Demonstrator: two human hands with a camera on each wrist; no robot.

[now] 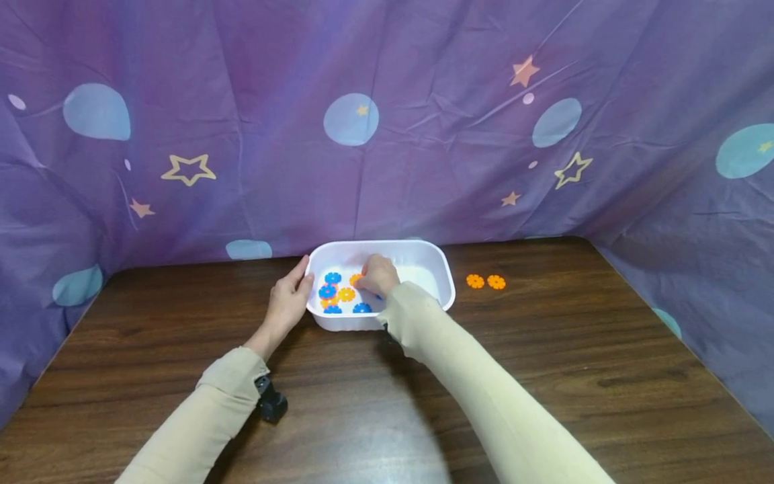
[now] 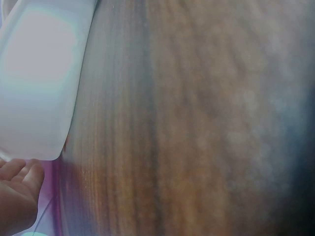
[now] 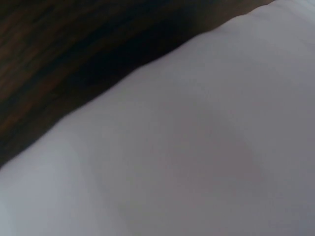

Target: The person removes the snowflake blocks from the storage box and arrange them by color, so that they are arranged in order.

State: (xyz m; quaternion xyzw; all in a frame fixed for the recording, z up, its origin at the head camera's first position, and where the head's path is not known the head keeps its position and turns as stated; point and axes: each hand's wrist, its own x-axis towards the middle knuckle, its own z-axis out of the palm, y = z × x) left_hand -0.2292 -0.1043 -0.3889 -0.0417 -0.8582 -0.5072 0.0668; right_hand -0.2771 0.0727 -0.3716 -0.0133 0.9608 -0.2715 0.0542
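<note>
A white plastic basin (image 1: pixel 447 282) stands near the table's far edge, with several blue, orange and yellow-orange flower-shaped discs (image 1: pixel 347 294) in its left half. My left hand (image 1: pixel 289 299) grips the basin's left end, thumb at the rim and fingers along the outer wall. In the left wrist view, its fingers (image 2: pixel 32 174) are against the basin's end. Reaching over the front wall, my right hand (image 1: pixel 379 274) is inside the basin, fingers pointing down beside an orange disc (image 1: pixel 355 280). I cannot tell whether those fingertips pinch a disc. The basin's pale wall (image 3: pixel 197 147) fills most of the right wrist view.
Two orange flower discs (image 1: pixel 486 281) lie side by side on the brown wood-grain table (image 1: pixel 544 349), right of the basin. A purple curtain (image 1: pixel 290 175) with stars and balloon shapes hangs right behind the table. A black wrist camera (image 1: pixel 271 401) sits below the left sleeve.
</note>
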